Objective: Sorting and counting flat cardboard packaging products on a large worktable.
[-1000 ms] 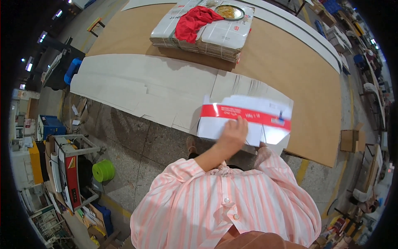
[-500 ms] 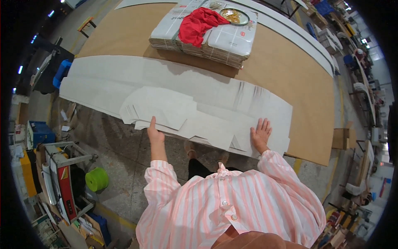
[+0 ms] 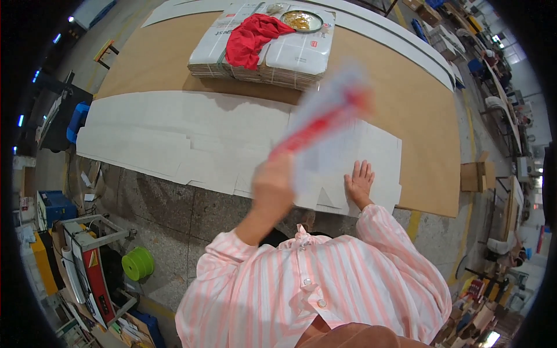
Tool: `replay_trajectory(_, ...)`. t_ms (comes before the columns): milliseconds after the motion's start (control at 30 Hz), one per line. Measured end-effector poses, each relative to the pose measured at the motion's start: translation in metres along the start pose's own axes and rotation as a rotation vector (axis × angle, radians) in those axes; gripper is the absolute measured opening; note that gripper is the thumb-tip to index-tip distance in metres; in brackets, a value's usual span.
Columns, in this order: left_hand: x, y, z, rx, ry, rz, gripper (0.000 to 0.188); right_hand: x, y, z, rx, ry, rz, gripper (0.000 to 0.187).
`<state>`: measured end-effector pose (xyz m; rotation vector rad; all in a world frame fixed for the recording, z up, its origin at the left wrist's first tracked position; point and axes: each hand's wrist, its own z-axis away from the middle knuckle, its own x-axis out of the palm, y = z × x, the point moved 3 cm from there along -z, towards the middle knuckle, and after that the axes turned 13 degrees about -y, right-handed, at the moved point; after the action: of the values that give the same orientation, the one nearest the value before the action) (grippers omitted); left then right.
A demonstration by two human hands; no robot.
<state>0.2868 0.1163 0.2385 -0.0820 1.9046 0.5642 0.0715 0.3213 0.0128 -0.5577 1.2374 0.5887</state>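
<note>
My left hand is raised above the near table edge, gripping a cardboard sheet with a white and red printed face. Motion smears both the sheet and the fingers. Flat on the white-grey cardboard pieces lies my right hand, fingers spread, near their right end. These pieces overlap in a long layer along the front of the table, and some stick out past its edge. Part of the layer is hidden behind the lifted sheet.
A brown board covers the table. On it stands a strapped stack of flat printed cardboard, topped by a red cloth and a round dish. On the floor at left are a green spool and a metal-framed cart.
My left hand has lifted a sheet off the layer and swung it up and to the right, bringing a red and white face into view. My right hand stays flat on the cardboard.
</note>
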Motion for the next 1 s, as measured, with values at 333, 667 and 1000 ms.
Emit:
replay_trajectory(333, 0.061, 0.088, -0.013, 0.294, -0.172, -0.034, 0.04, 0.064, 0.089, 0.0, -0.107, -0.222, -0.729, 0.063)
replay_trajectory(667, 0.084, -0.179, 0.085, -0.702, 0.642, 1.859, 0.042, -0.013, 0.041, 0.016, 0.066, 0.004, -0.022, 0.068)
replay_trajectory(1000, 0.074, -0.194, 0.088, -0.901, 0.478, 1.274, 0.037, -0.011, 0.048, 0.014, 0.095, -0.025, -0.021, 0.068)
